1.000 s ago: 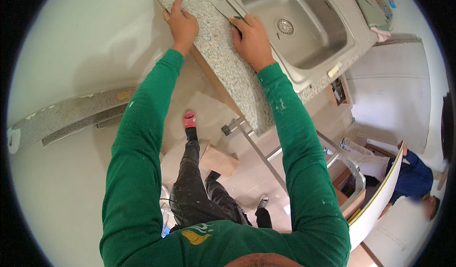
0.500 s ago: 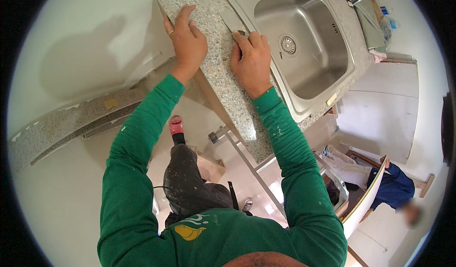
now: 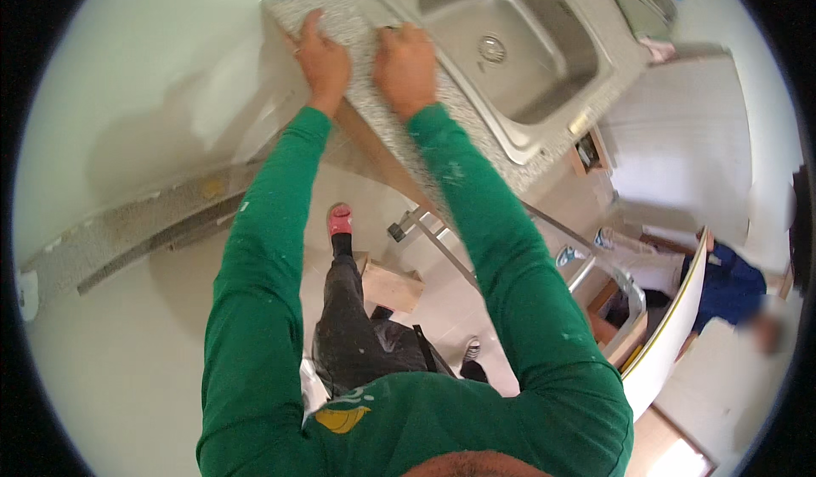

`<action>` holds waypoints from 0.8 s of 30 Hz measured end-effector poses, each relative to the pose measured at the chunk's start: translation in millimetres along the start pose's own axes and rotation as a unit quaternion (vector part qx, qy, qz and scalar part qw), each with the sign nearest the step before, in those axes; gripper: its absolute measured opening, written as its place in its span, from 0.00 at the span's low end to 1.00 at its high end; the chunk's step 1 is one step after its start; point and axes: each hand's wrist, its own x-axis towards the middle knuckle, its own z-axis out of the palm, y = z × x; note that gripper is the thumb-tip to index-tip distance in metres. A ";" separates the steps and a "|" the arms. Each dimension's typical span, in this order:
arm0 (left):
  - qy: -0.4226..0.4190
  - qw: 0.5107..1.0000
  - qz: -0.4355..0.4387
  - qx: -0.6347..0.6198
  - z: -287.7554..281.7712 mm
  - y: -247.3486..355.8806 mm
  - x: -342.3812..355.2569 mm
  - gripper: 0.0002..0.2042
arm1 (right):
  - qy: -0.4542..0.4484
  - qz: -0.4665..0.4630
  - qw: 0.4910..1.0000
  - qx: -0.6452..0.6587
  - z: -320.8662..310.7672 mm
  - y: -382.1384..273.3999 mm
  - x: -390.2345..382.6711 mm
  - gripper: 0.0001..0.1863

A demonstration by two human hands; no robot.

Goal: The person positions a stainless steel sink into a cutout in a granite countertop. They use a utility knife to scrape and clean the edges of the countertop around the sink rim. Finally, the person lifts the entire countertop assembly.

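Observation:
My left hand rests at the left edge of the speckled granite countertop, index finger stretched and fingers apart. My right hand is closed on a flat metal-bladed tool with a dark grip, blurred and mostly covered by my fingers. The tool lies on the stone beside the left rim of a stainless steel sink. Both my green-sleeved forearms reach up from below.
A metal ladder and a wooden box are below the counter. At right, a co-worker in a dark blue top holds a curved white board. A pink shoe shows near the plain wall.
The view has shifted, first lower, then higher again. My right hand now sits slightly closer to my left one along the counter. The co-worker's board stays upright.

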 end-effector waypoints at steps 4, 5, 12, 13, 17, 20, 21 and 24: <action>-0.017 0.999 -0.030 0.019 5.2 -35.4 6.4 0.28 | 0.003 0.079 0.995 0.059 9.8 -25.2 1.1 0.10; -0.033 0.997 -0.072 -0.020 6.9 -29.4 4.1 0.29 | 0.021 0.096 0.995 0.029 16.2 -27.5 -2.9 0.10; -0.034 0.999 -0.015 0.023 7.8 -57.7 15.4 0.28 | -0.016 0.138 0.990 0.023 24.6 -48.5 -0.1 0.14; -0.039 0.998 -0.037 0.020 4.7 -48.7 14.7 0.27 | -0.035 0.103 0.994 0.015 15.7 -43.9 -1.3 0.14; -0.022 0.999 -0.046 0.019 -8.1 -16.0 5.1 0.25 | -0.025 -0.036 0.999 -0.024 -18.7 3.5 -10.4 0.16; 0.000 0.999 -0.011 0.031 -8.4 -10.7 2.0 0.24 | -0.034 -0.070 0.996 -0.052 -19.4 7.8 -3.2 0.16; 0.001 1.000 -0.010 0.027 -7.9 -8.3 2.2 0.23 | -0.035 -0.061 0.997 -0.039 -20.1 7.7 -2.0 0.16; -0.004 1.000 -0.020 0.003 -8.7 -2.5 0.6 0.22 | -0.033 -0.034 0.999 -0.018 -22.8 4.3 1.7 0.14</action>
